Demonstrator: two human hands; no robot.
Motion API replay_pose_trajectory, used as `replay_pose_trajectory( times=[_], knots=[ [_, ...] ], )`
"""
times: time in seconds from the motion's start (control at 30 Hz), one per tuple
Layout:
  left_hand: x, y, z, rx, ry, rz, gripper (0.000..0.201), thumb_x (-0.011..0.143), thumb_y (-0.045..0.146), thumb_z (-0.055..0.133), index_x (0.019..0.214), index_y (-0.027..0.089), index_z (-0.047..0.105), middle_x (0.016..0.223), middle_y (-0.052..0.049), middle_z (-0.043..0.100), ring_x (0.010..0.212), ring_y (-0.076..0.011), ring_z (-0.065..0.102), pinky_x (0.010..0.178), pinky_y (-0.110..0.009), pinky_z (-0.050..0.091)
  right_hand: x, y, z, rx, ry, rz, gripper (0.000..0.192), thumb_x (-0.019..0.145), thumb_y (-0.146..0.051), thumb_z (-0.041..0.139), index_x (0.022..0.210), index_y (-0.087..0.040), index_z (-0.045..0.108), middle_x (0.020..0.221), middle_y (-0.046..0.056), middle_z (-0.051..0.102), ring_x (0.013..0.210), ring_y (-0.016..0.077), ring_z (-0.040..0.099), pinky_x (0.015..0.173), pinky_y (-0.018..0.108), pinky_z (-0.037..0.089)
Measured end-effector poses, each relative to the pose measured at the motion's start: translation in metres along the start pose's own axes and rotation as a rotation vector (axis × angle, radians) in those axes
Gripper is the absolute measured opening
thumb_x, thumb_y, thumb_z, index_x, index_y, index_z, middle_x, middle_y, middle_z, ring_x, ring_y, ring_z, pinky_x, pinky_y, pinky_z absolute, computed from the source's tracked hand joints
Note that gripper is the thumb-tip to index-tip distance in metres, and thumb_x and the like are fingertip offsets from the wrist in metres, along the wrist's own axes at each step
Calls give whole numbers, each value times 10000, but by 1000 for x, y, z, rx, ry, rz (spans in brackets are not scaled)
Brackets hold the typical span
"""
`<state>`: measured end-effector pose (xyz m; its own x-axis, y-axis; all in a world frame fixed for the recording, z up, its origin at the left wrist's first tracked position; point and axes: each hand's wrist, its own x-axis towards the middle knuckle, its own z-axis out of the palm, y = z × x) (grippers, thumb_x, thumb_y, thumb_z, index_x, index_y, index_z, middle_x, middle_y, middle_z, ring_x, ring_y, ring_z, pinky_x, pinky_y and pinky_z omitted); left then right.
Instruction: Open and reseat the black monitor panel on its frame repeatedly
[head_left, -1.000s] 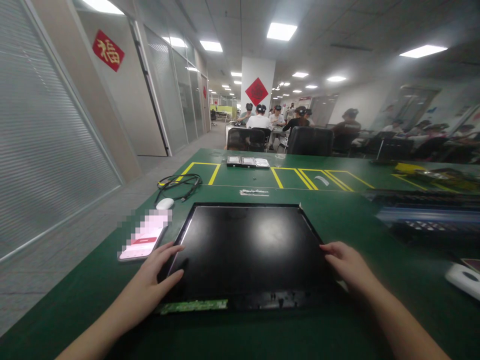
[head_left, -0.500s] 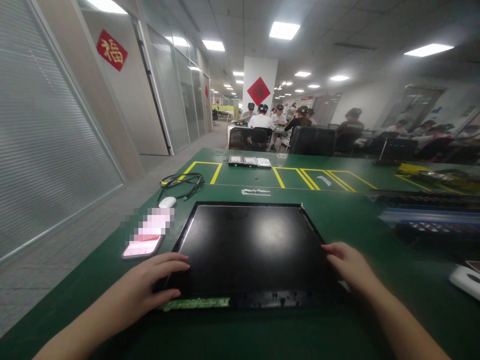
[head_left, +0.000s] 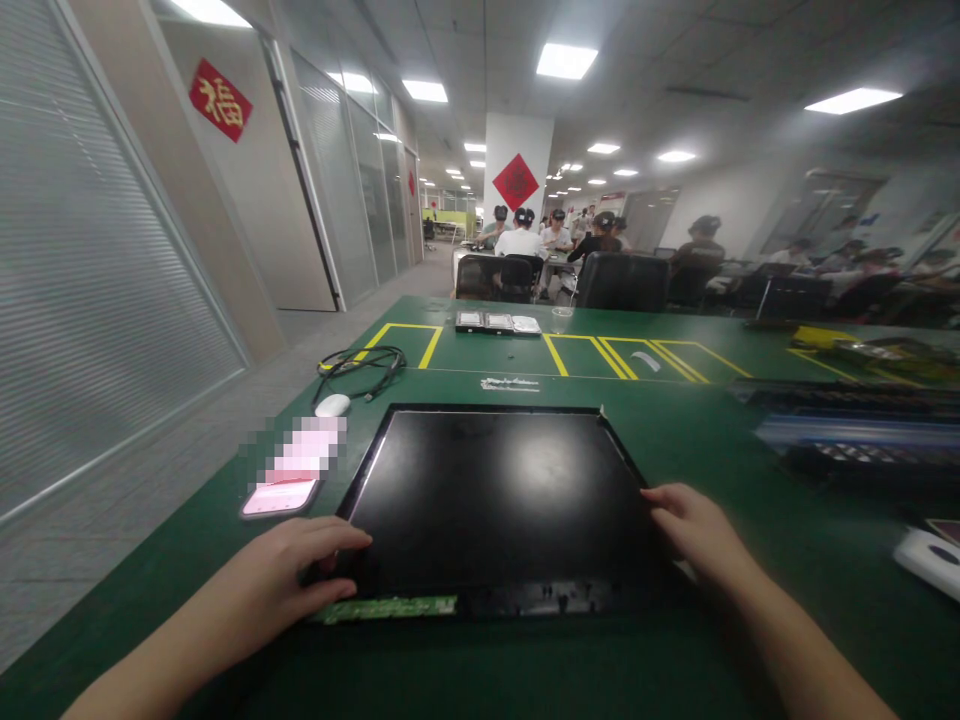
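Note:
A black LCD screen panel (head_left: 480, 500) lies face up on the green table, its dark frame showing along the edges. A strip of green circuit board (head_left: 397, 607) runs along the left part of its near edge. My left hand (head_left: 292, 570) grips the panel's near left corner, thumb and index finger over the edge and the other fingers partly hidden. On the opposite side, my right hand (head_left: 697, 530) pinches the right edge with the thumb on top; its other fingers are mostly hidden underneath.
Left of the panel lie a lit phone (head_left: 289, 480), a white mouse (head_left: 332, 405) and a coiled black cable (head_left: 367, 365). Hard drives (head_left: 496, 322) sit farther back near yellow tape marks. Blurred equipment (head_left: 870, 435) and a white device (head_left: 930, 560) are at right. People (head_left: 525, 235) sit beyond.
My left hand's fingers have curled in and shifted slightly down along the panel's left edge. The right hand and the panel stay nearly the same.

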<state>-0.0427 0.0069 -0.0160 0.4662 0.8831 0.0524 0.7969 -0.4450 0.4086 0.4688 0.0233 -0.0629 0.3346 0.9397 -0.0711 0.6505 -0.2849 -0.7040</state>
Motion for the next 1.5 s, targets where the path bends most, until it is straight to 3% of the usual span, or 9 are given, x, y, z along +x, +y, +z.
replay_pose_trajectory(
  times=[0.2,0.3,0.53,0.73,1.03,1.2,1.5],
  knots=[
    [-1,2,-1,-31,-22,2,307,849,349,671,1145,297,733,1038,-28,778,750,-190,708,715,-287,574,2,2,0,-24,43,-69,364,719,-240,532,985,-176,771,966,100,743,768,209,681,687,332,532],
    [-2,4,-2,-33,-5,10,295,853,343,661,1134,305,742,1033,-32,783,745,-196,713,703,-289,577,1,0,-1,-22,34,-50,361,722,-237,537,990,-191,774,957,90,747,745,207,681,646,323,528],
    [-2,6,-7,-4,-15,43,267,860,346,649,1097,334,772,1048,-29,799,898,-231,739,794,-291,575,3,3,0,-13,53,-74,347,707,-233,552,967,-187,776,945,90,751,793,218,689,734,344,540],
    [0,10,-7,-20,-35,50,253,860,306,635,1065,325,781,1031,-22,801,894,-226,750,770,-279,581,2,4,0,-6,27,-32,384,718,-249,540,1020,-180,767,983,99,750,735,207,684,614,318,526],
    [-1,12,-7,-20,-44,43,241,863,303,632,1061,304,770,1011,-24,800,881,-226,747,760,-282,573,1,1,-1,-24,50,-68,351,716,-258,538,966,-195,777,949,89,751,763,216,685,657,331,537],
    [0,10,-2,-30,-1,47,228,849,303,633,1033,309,769,955,-14,798,828,-218,744,713,-267,562,1,4,-1,-5,21,-37,389,720,-270,534,1019,-188,768,948,94,753,706,212,681,594,328,526],
    [-1,14,-1,-49,10,44,245,850,281,618,1046,295,763,931,-24,761,725,-182,715,638,-243,537,0,1,-1,-25,11,-20,406,738,-276,516,1053,-177,753,986,101,751,749,212,698,623,320,531]
  ],
)
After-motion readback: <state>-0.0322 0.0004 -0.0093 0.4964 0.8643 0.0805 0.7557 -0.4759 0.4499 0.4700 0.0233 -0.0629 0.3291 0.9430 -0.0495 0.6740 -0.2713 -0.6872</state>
